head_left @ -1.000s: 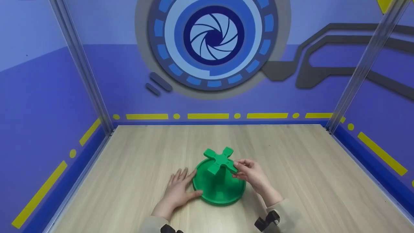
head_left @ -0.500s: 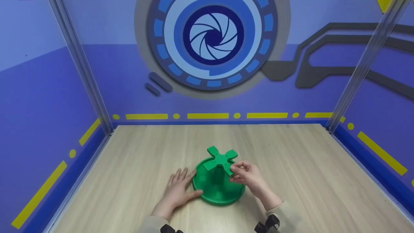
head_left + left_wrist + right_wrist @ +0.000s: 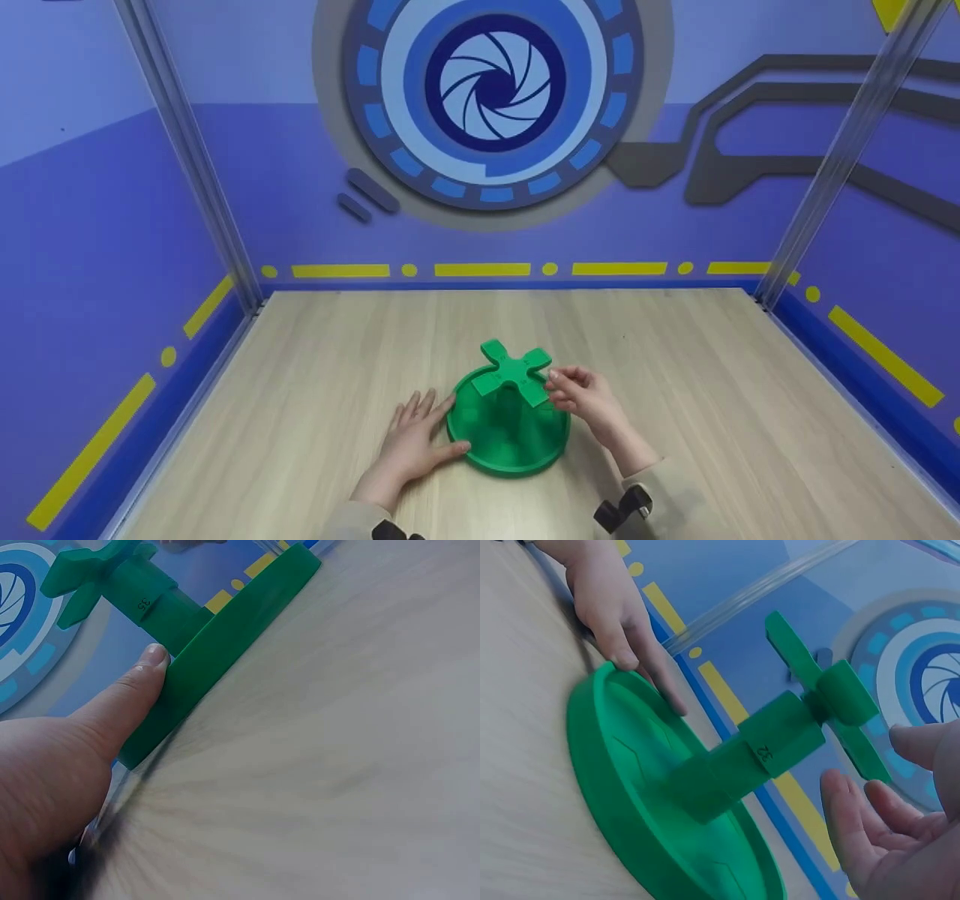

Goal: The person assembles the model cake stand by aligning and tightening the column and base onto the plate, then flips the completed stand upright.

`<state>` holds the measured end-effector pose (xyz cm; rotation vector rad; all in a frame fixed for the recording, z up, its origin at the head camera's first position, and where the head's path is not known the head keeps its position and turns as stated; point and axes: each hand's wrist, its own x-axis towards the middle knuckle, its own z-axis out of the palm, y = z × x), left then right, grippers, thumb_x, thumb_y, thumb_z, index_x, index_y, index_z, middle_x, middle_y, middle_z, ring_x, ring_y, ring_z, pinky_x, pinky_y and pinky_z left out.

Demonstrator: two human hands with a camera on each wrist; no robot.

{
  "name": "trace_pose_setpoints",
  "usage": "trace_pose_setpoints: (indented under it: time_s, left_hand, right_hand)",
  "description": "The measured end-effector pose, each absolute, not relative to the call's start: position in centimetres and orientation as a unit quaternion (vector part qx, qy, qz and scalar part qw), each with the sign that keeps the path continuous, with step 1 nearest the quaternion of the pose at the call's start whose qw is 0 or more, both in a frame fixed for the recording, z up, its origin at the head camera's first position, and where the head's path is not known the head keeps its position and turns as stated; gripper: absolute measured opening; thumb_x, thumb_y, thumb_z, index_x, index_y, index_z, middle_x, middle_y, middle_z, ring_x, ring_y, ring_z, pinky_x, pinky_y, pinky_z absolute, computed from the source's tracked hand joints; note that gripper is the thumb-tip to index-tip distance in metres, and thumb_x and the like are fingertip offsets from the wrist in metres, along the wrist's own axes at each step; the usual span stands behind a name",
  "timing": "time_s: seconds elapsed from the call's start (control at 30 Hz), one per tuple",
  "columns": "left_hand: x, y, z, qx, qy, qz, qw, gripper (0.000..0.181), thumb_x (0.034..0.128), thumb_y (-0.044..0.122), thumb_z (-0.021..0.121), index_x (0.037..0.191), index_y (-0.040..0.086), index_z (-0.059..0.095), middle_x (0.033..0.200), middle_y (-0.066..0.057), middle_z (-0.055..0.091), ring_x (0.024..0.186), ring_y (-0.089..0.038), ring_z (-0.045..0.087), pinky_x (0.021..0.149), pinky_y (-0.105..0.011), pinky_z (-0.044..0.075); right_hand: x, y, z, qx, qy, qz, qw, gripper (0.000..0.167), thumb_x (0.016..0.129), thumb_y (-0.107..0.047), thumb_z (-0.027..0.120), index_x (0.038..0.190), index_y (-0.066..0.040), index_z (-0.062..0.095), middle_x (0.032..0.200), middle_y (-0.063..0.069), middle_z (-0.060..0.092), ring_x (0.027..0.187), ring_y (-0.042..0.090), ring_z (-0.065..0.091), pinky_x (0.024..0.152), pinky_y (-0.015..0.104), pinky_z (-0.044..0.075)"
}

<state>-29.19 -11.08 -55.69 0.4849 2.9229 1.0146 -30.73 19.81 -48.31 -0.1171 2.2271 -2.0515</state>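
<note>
A round green tray (image 3: 508, 472) with a raised rim sits on the table, a stepped green column (image 3: 754, 757) rising from its middle. Small digits are marked on the column. On top of it lies a four-armed green cross (image 3: 514, 370). My left hand (image 3: 411, 446) rests against the tray's left side, fingers spread on the table and thumb (image 3: 142, 682) on the rim. Close to the right front arm of the cross is my right hand (image 3: 592, 409); in the right wrist view its thumb and fingers stand apart, holding nothing.
The wooden table (image 3: 315, 360) spreads out around the tray. Blue printed panels (image 3: 480, 247) enclose it at the back and sides, with metal posts (image 3: 187, 150) at the rear corners.
The cross has turned clockwise as seen from above while the right hand pinched one arm. Since then the right hand has let go and shifted slightly right. The left hand stays in place.
</note>
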Motion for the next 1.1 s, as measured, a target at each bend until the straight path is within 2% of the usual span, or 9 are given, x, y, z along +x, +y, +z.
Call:
trace_pose_setpoints:
  time_s: [0.07, 0.17, 0.27, 0.33, 0.5, 0.7, 0.83, 1.1]
  left_hand:
    - [-29.2, -11.1, -55.7, 0.155, 0.933, 0.325, 0.005, 0.093, 0.0858, 0.066, 0.071, 0.159, 0.019, 0.041, 0.168, -0.024, 0.028, 0.158, -0.049, 0.014, 0.129, -0.066, 0.006]
    - [-29.2, -11.1, -55.8, 0.152, 0.934, 0.324, 0.007, 0.093, 0.0858, 0.067, 0.070, 0.159, 0.019, 0.040, 0.168, -0.023, 0.028, 0.158, -0.048, 0.014, 0.129, -0.066, 0.006]
    - [-29.2, -11.1, -55.8, 0.154, 0.934, 0.323, 0.006, 0.093, 0.0860, 0.068, 0.069, 0.159, 0.019, 0.040, 0.168, -0.023, 0.028, 0.158, -0.048, 0.015, 0.129, -0.066, 0.007]
    - [-29.2, -11.1, -55.8, 0.155, 0.934, 0.323, 0.005, 0.093, 0.0861, 0.067, 0.070, 0.159, 0.019, 0.040, 0.168, -0.023, 0.028, 0.158, -0.048, 0.015, 0.129, -0.066, 0.007]
    - [-29.2, -11.1, -55.8, 0.156, 0.933, 0.323, 0.007, 0.093, 0.0860, 0.067, 0.070, 0.159, 0.018, 0.040, 0.168, -0.024, 0.028, 0.158, -0.048, 0.015, 0.129, -0.066, 0.007]
    - [-29.2, -11.1, -55.7, 0.153, 0.934, 0.324, 0.008, 0.092, 0.0860, 0.066, 0.070, 0.159, 0.019, 0.040, 0.168, -0.023, 0.028, 0.158, -0.048, 0.014, 0.129, -0.066, 0.006]
    - [-29.2, -11.0, -55.7, 0.152, 0.932, 0.328, 0.008, 0.091, 0.0862, 0.065, 0.071, 0.159, 0.019, 0.041, 0.168, -0.023, 0.028, 0.158, -0.048, 0.014, 0.129, -0.066, 0.005]
    - [-29.2, -11.0, -55.6, 0.147, 0.932, 0.330, 0.012, 0.090, 0.0865, 0.064, 0.072, 0.159, 0.019, 0.041, 0.168, -0.023, 0.027, 0.159, -0.047, 0.014, 0.130, -0.065, 0.005]
  right_hand:
    - [-31.1, 19.8, -48.4, -0.030, 0.734, -0.677, 0.041, 0.044, 0.106, -0.020, 0.059, 0.136, 0.011, 0.053, 0.118, 0.016, 0.070, 0.095, 0.012, 0.070, 0.084, 0.022, 0.060]
    - [-31.8, 19.8, -48.5, -0.032, 0.734, -0.678, 0.033, 0.045, 0.107, -0.019, 0.057, 0.143, 0.007, 0.051, 0.135, 0.022, 0.064, 0.114, 0.021, 0.069, 0.103, 0.034, 0.058]
    - [-32.5, 19.8, -48.7, -0.056, 0.727, -0.683, 0.041, 0.048, 0.109, -0.020, 0.053, 0.149, 0.004, 0.046, 0.147, 0.025, 0.055, 0.130, 0.029, 0.062, 0.118, 0.049, 0.047]
    - [-33.0, 19.8, -48.8, -0.078, 0.714, -0.693, 0.052, 0.050, 0.110, -0.020, 0.051, 0.153, 0.003, 0.042, 0.153, 0.026, 0.048, 0.136, 0.031, 0.058, 0.122, 0.054, 0.039]
    - [-33.9, 20.0, -49.2, -0.129, 0.689, -0.710, 0.074, 0.054, 0.111, -0.020, 0.047, 0.157, 0.006, 0.033, 0.161, 0.027, 0.040, 0.139, 0.027, 0.055, 0.127, 0.055, 0.032]
    - [-34.2, 20.2, -49.5, -0.159, 0.678, -0.713, 0.080, 0.057, 0.110, -0.018, 0.050, 0.156, 0.010, 0.031, 0.159, 0.028, 0.042, 0.127, 0.006, 0.062, 0.127, 0.059, 0.029]
    - [-34.2, 20.4, -49.7, -0.155, 0.680, -0.712, 0.079, 0.056, 0.109, -0.016, 0.052, 0.154, 0.010, 0.034, 0.156, 0.027, 0.046, 0.123, 0.000, 0.063, 0.125, 0.056, 0.033]
    - [-33.6, 21.3, -50.1, -0.161, 0.688, -0.703, 0.078, 0.058, 0.107, -0.017, 0.056, 0.154, 0.010, 0.036, 0.158, 0.027, 0.043, 0.123, -0.002, 0.060, 0.116, 0.033, 0.048]
